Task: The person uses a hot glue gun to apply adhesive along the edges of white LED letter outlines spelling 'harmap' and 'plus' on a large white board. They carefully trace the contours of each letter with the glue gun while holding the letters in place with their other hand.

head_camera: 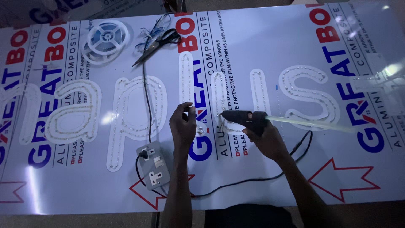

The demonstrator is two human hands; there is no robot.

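My right hand (265, 137) grips a black hot glue gun (244, 118) with a pale glue stick (308, 123) poking out of its back; the nozzle points left at the bottom of a clear acrylic letter (219, 90) lined with small LED lights. My left hand (183, 124) hovers just left of that letter, thumb and fingers pinched together near a clear upright letter (186, 78); whether it holds anything I cannot tell. Several clear letters (130, 114) with light strips lie in a row on a large printed white sheet (261, 50).
A grey socket box (154, 164) with a black plug lies near my left forearm, its cables (236, 183) running across the sheet. Black scissors (158, 44) and a white reel of LED strip (105, 39) lie at the far edge, beside loose wires (154, 26).
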